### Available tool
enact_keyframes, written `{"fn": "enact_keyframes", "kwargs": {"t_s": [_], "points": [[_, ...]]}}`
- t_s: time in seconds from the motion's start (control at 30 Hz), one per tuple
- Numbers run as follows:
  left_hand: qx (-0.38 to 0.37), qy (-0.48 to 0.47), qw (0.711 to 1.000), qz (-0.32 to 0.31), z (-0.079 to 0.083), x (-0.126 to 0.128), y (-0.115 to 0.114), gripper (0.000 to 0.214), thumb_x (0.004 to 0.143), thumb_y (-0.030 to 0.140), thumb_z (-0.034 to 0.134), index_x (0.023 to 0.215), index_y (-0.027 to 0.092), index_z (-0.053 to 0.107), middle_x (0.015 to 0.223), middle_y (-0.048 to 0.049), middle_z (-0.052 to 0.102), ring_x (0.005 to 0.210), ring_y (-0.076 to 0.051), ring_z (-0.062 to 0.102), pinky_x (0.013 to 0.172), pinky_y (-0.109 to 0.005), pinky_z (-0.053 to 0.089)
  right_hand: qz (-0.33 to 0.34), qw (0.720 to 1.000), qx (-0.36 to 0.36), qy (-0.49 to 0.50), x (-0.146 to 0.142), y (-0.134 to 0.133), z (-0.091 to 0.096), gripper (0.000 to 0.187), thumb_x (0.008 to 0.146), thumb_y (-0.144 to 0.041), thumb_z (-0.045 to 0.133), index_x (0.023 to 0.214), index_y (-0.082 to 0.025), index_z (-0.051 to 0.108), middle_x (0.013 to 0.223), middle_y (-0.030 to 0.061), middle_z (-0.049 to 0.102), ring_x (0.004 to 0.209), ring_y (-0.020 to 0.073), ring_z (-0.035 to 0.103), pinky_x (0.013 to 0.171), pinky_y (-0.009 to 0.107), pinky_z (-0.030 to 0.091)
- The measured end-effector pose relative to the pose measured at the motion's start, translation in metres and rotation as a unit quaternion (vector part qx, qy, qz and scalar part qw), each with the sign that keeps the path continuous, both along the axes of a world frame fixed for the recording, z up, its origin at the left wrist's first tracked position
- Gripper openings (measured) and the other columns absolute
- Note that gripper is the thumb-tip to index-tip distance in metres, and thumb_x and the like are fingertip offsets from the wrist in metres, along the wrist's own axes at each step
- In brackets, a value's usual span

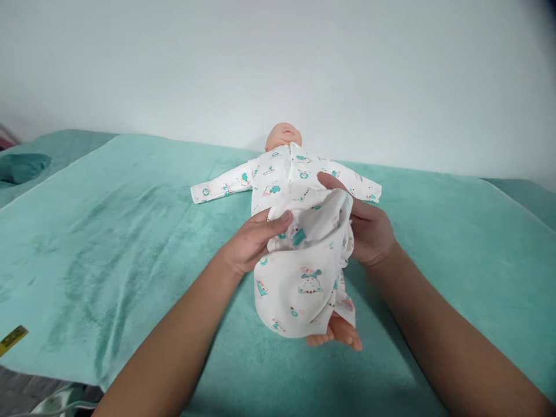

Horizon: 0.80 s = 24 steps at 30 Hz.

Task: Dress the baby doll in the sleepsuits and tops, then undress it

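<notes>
A baby doll (283,136) lies on its back, its arms spread in a white long-sleeved shirt (269,174) with teal and pink animal prints. Matching printed baby pants (310,289) are bunched over its legs, and the bare feet (343,333) stick out at the lower end. My left hand (256,237) grips the left edge of the pants, thumb on top of the fabric. On the other side, my right hand (369,223) is closed around the right edge, with part of its fingers hidden behind the cloth. Between my hands the fabric gapes open in loose folds.
A teal plush cover (130,231) with wrinkles on its left side lies under the doll. Behind it rises a white wall (278,63). A yellow label (13,340) lies at the left edge; a pale cable (65,408) shows below the cover.
</notes>
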<state>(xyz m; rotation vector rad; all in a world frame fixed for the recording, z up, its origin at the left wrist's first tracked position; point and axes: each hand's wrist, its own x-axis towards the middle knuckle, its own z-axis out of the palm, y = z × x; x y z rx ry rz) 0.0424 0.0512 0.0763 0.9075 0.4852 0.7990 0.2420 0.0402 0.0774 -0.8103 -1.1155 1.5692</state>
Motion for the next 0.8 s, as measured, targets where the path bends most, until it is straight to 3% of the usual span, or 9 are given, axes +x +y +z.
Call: {"fn": "enact_keyframes", "kwargs": {"t_s": [0.17,0.3,0.47,0.6,0.7,0.8], "points": [[-0.01,0.056,0.998,0.009,0.006,-0.003,-0.004,0.048,0.078,0.041,0.077,0.118,0.016,0.069,0.101,-0.0078,0.076,0.092,-0.023,0.071,0.084,-0.033,0.052,-0.005,0.999,-0.021,0.026,0.001,0.0,0.001,0.013,0.079,-0.035,0.063,0.088,-0.026,0.061,0.076,-0.0006,0.061,0.067,0.0186,0.061,0.061,0.031,0.052],[-0.002,0.092,0.995,-0.029,0.006,-0.006,-0.001,0.053,0.068,0.045,0.084,0.109,0.014,0.071,0.099,-0.009,0.074,0.085,-0.022,0.069,0.078,-0.032,0.051,0.029,0.997,-0.037,0.054,-0.003,0.0,0.008,0.014,0.077,-0.029,0.062,0.07,-0.023,0.052,0.068,-0.0007,0.051,0.06,0.0152,0.05,0.055,0.028,0.045],[0.057,0.107,0.987,-0.107,0.006,-0.009,0.007,0.05,0.057,0.03,0.091,0.1,0.015,0.072,0.095,-0.0064,0.073,0.086,-0.021,0.066,0.081,-0.034,0.051,0.042,0.996,-0.056,0.06,-0.012,-0.001,0.014,0.015,0.081,-0.028,0.06,0.069,-0.021,0.054,0.063,-0.0023,0.046,0.058,0.0124,0.043,0.053,0.024,0.04],[0.078,0.144,0.979,-0.123,0.003,-0.01,0.01,0.045,0.055,0.028,0.091,0.093,0.013,0.071,0.091,-0.0069,0.073,0.086,-0.024,0.066,0.083,-0.038,0.051,-0.027,0.998,-0.021,-0.047,-0.023,-0.007,0.016,0.011,0.084,-0.029,0.058,0.076,-0.021,0.061,0.067,-0.0026,0.049,0.059,0.0114,0.043,0.052,0.023,0.038],[0.064,0.093,0.986,-0.12,-0.003,-0.009,0.009,0.049,0.058,0.033,0.09,0.098,0.013,0.071,0.095,-0.0092,0.073,0.088,-0.025,0.067,0.082,-0.037,0.051,-0.088,0.989,0.012,-0.12,-0.031,-0.012,0.016,0.01,0.085,-0.03,0.057,0.084,-0.023,0.064,0.067,-0.0035,0.05,0.056,0.0105,0.04,0.049,0.022,0.034],[0.043,0.022,0.994,-0.094,-0.01,-0.007,0.007,0.052,0.062,0.042,0.087,0.101,0.012,0.07,0.096,-0.011,0.074,0.088,-0.026,0.069,0.079,-0.035,0.052,-0.093,0.986,0.026,-0.134,-0.032,-0.014,0.015,0.01,0.082,-0.026,0.057,0.087,-0.023,0.066,0.064,-0.0042,0.048,0.053,0.0098,0.037,0.046,0.022,0.03]]}}
